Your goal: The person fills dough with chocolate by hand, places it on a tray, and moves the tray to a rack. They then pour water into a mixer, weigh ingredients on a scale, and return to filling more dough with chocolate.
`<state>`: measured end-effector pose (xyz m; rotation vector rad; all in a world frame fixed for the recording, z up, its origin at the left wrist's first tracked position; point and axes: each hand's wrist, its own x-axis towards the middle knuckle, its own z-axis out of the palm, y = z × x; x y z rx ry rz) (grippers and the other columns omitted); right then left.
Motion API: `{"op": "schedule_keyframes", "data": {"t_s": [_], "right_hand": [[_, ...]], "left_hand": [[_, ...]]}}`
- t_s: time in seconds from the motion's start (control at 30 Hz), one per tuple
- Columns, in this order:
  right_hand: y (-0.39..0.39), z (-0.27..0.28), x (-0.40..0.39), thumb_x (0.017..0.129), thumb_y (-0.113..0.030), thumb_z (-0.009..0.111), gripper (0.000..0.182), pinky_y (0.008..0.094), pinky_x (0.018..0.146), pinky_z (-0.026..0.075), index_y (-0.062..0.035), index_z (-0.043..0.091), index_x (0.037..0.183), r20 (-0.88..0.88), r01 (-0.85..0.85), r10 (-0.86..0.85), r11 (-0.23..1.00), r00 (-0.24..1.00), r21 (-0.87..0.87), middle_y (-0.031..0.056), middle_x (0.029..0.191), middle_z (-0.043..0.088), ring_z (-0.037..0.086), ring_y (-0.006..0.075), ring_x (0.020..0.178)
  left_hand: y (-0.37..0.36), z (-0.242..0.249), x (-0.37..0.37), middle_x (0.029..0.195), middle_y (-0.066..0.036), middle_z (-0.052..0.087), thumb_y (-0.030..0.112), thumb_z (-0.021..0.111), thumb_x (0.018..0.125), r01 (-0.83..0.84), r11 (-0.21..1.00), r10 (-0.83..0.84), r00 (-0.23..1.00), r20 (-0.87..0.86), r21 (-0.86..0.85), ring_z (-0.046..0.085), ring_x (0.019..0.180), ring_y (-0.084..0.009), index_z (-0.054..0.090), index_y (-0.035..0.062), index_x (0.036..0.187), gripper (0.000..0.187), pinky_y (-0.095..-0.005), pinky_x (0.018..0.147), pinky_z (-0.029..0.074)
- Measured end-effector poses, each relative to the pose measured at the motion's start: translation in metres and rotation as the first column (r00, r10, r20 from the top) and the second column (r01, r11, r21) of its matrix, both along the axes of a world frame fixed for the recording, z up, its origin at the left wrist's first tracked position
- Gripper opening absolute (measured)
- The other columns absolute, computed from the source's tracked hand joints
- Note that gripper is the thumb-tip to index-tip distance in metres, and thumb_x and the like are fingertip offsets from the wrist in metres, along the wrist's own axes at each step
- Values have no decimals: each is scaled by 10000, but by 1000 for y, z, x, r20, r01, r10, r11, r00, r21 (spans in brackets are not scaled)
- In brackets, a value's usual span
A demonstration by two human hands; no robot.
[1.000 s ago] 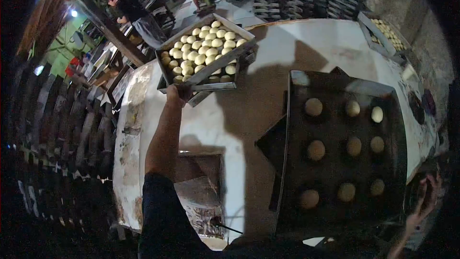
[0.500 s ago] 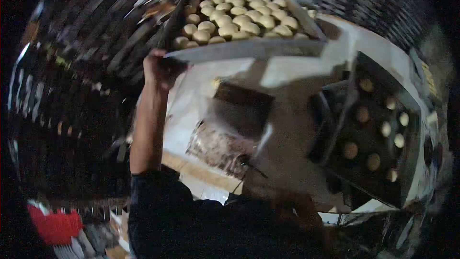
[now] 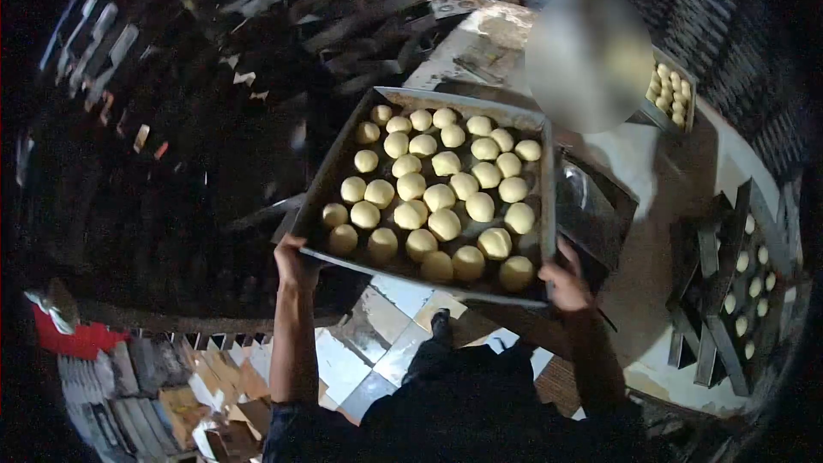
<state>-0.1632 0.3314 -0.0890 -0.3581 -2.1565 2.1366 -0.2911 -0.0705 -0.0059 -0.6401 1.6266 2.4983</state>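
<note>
We see a dark pile of wood (image 3: pixel 240 0) filling the upper left of the frame, and scraps (image 3: pixel 210 394) at lower left beside something red (image 3: pixel 73 340) that we cannot make out. A pale counter (image 3: pixel 727 153) curves down the right side; a blurred patch (image 3: pixel 588 60) hides part of it at upper right. In the middle we hold one tray (image 3: pixel 549 197), which covers part of the tiled floor (image 3: pixel 390 317). Our left hand (image 3: pixel 296 264) is closed on its near left corner, our right hand (image 3: pixel 567 281) on its near right corner. We count about thirty-six dough balls (image 3: pixel 440 197) in it, nine in a second tray (image 3: pixel 727 356) at lower right, and cannot count those in a third, partly hidden tray (image 3: pixel 663 117) at upper right
</note>
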Motion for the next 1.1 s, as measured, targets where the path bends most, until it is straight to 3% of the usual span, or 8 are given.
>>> {"op": "schedule_keyframes", "data": {"t_s": [0.2, 0.33, 0.4, 0.47, 0.57, 0.7, 0.8, 1.1], "right_hand": [[-12, -96, -72, 731, -53, 569, 457, 326, 891, 429, 7, 538, 1182, -40, -44, 51, 986, 998, 159, 132, 1196, 574, 543, 223, 1057], [-41, -80, -82, 744, -17, 526, 516, 373, 850, 455, -22, 479, 1257, -71, -71, 64, 992, 995, -103, 131, 1154, 583, 550, 244, 1029], [-55, -72, -88, 740, -35, 540, 558, 386, 869, 454, -24, 448, 1290, 38, -21, 34, 956, 999, -291, 134, 1157, 580, 544, 261, 1048], [-62, -76, -94, 722, -71, 587, 586, 390, 891, 451, -25, 448, 1289, 130, -36, 53, 991, 990, -131, 136, 1160, 581, 544, 269, 1059], [-42, -152, -107, 666, -143, 697, 619, 405, 903, 452, -35, 497, 1242, 120, -154, 114, 899, 986, 409, 158, 1143, 590, 560, 293, 1042], [-74, -104, -83, 647, -162, 731, 630, 442, 918, 422, -44, 519, 1229, 17, -15, 4, 625, 1000, 781, 199, 1121, 550, 547, 355, 1026], [-121, -12, -78, 666, -132, 711, 614, 461, 942, 371, -55, 517, 1243, -242, 311, -247, 300, 938, 902, 198, 1142, 482, 503, 381, 1039], [-120, 50, -42, 696, -152, 723, 501, 369, 788, 441, -52, 575, 1165, -375, 299, -11, 628, 927, 719, 140, 1032, 474, 516, 283, 916]], "left_hand": [[-73, -115, -100, 1054, -131, 589, 320, 450, 720, 313, 942, -308, 949, -61, 117, 564, 881, -290, 544, 78, 1193, 540, -452, 731, 494], [-109, -193, -168, 778, -77, 525, 304, 433, 808, 229, 896, -201, 973, 113, -381, 549, 777, -229, 556, 111, 749, 236, -422, 658, 494], [-135, -160, -178, 681, -96, 537, 232, 467, 799, -114, -125, -797, 603, 31, -986, 548, 668, -232, 600, 90, 715, 212, -386, 643, 482], [-142, -156, -182, 645, -114, 550, 208, 501, 791, -127, -93, -782, 623, -6, -988, 568, 653, -230, 608, 77, 706, 190, -356, 653, 480], [-124, -156, -160, 656, -108, 595, 196, 542, 793, -74, 445, -422, 862, -282, -892, 603, 693, -207, 597, 65, 672, 187, -321, 677, 479], [-144, -204, -156, 901, -83, 633, 290, 549, 884, -137, 991, 134, 977, -164, -9, 615, 829, -229, 491, 8, 1211, 435, -343, 782, 472], [-144, -197, -178, 1083, -145, 579, 339, 541, 880, -113, 939, 92, 993, 79, 325, 571, 952, -276, 378, -18, 1317, 588, -398, 837, 459], [-170, -124, -189, 1144, -164, 527, 317, 526, 854, 77, 966, -54, 993, -102, 246, 526, 1003, -302, 403, -18, 1276, 553, -446, 855, 445]]}}
